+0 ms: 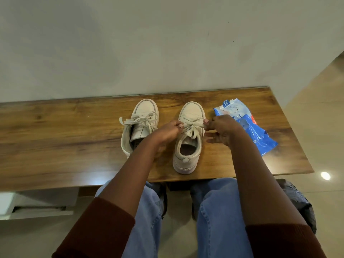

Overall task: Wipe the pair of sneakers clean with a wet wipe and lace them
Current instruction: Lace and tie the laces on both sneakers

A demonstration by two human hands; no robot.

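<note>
So the sneaker by the wipes point(192, 111) sits toe-away on the wooden table point(65, 127), and its bow point(191, 130) is mid-tie. The left hand point(167, 132) pinches one loop and the right hand point(221, 130) pinches the other, its remaining fingers spread loose below. Both look to be pulling outward to snug the knot. The risk, I'd say, is an uneven pull: yank one loop harder and its tail slips through, and the bow collapses into a plain knot. Nothing pins the shoe down either, so a hard tug could skid it. The other sneaker point(143, 112) stands just beside it with its laces through the eyelets but hanging loose, so it probably needs tying too. The blue wipes pack point(247, 127) lies off to the right.
</note>
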